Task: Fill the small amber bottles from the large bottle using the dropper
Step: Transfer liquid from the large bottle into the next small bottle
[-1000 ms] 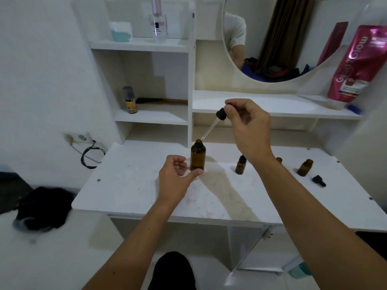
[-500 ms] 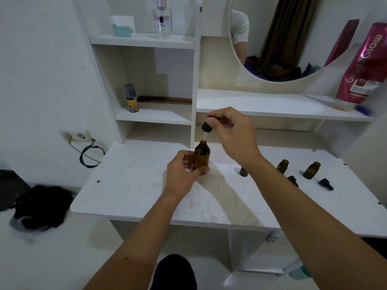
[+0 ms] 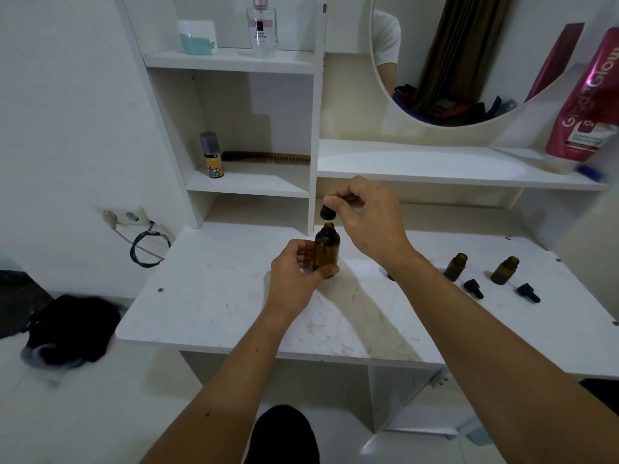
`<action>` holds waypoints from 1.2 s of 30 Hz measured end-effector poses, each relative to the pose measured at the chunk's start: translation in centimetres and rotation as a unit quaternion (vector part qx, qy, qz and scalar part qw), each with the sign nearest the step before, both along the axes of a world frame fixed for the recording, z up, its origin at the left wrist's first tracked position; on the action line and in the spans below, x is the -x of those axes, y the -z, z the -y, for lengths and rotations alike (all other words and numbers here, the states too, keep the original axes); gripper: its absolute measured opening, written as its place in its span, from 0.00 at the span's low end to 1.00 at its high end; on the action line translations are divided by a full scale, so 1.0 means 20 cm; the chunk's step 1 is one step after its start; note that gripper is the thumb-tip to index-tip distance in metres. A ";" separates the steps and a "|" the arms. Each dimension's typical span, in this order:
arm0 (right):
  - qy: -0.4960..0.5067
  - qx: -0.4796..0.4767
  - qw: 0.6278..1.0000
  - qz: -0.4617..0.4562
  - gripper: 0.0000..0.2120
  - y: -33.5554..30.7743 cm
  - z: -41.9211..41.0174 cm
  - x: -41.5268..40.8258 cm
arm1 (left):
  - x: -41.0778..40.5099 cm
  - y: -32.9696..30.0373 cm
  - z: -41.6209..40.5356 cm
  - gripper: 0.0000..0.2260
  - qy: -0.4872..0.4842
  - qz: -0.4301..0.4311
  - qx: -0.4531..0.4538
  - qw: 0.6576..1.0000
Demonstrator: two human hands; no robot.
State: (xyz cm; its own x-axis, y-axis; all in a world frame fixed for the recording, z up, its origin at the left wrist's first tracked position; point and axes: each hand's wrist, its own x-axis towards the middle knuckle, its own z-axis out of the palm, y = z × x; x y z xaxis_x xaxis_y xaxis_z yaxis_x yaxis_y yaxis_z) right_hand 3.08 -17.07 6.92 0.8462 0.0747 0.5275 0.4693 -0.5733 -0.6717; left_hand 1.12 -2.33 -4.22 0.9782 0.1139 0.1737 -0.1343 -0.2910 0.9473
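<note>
Below the right hand (image 3: 365,222), pinching the dropper (image 3: 327,213), stands the large bottle (image 3: 326,251). Left hand (image 3: 294,279) grips it. Contents unclear.

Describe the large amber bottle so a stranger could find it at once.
On the white desk below the shelves, look near the back edge, mid-desk. The large amber bottle stands upright, gripped by the left hand. It is taller than the two small amber bottles at right.
</note>
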 end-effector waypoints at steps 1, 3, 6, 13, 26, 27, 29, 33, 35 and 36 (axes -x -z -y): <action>-0.004 0.001 1.000 -0.002 0.03 0.00 0.00 0.00 | 0.00 0.00 0.00 0.25 0.001 -0.001 -0.001 1.000; -0.013 0.004 1.000 -0.003 0.04 -0.01 0.00 0.01 | 0.00 0.00 0.00 0.25 0.002 -0.002 0.000 1.000; -0.015 -0.019 1.000 0.000 0.05 -0.03 0.01 0.04 | 0.00 0.00 0.00 0.24 0.002 0.001 -0.002 1.000; 0.031 -0.107 0.992 0.062 0.07 -0.13 0.04 0.09 | 0.02 0.00 0.01 0.25 -0.005 0.010 -0.011 1.000; 0.062 -0.143 0.986 0.055 0.08 -0.14 0.32 0.28 | 0.24 0.02 0.13 0.24 -0.055 0.011 0.003 0.998; 0.070 -0.142 0.986 0.055 0.08 -0.13 0.35 0.30 | 0.26 0.02 0.16 0.24 -0.043 0.012 0.001 0.999; 0.088 -0.140 0.984 0.059 0.07 -0.11 0.43 0.34 | 0.27 0.03 0.24 0.24 -0.017 0.010 0.000 1.000; 0.126 -0.136 0.981 0.065 0.07 -0.08 0.60 0.39 | 0.29 0.03 0.43 0.25 0.052 0.005 -0.001 0.999; 0.145 -0.142 0.977 0.065 0.07 -0.06 0.69 0.41 | 0.30 0.02 0.53 0.27 0.089 0.007 -0.005 0.996; 0.152 -0.149 0.975 0.061 0.07 -0.05 0.73 0.42 | 0.30 0.02 0.58 0.28 0.105 0.008 -0.006 0.994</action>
